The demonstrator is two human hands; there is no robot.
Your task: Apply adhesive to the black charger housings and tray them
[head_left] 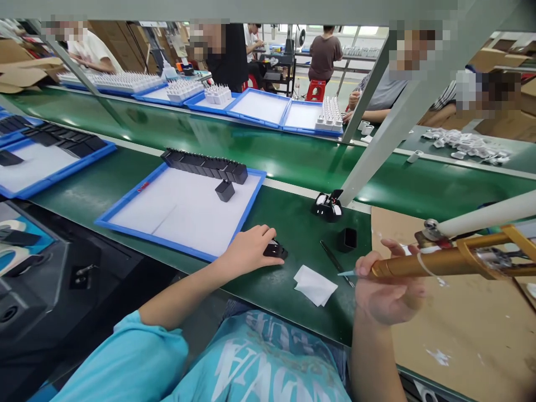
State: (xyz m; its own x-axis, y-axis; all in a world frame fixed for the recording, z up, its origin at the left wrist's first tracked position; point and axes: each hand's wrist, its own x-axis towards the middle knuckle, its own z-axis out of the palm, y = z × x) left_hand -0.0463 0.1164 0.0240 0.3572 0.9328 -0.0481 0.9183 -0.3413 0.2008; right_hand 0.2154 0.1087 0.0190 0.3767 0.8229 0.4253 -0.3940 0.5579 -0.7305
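Note:
My left hand (250,249) is closed round a small glossy black housing (275,250), low over the green bench beside the blue-rimmed tray. In my right hand (388,293) lies a gold caulking gun (435,264) with a narrow teal nozzle (347,273) pointing left; the fingers curl about its front end. Between my hands are a folded white paper (315,285) and a thin dark pen-like tool (334,261). Just beyond stand an open black box (347,239) and some glossy black parts with white inside (328,206).
A blue tray (144,235) carries a row of black blocks (204,166) and one separate black block (225,191). Cardboard (456,335) covers the right side. A slanted metal post (387,131) rises behind the bench. Across the green conveyor (251,148), several people work beside trays of white parts.

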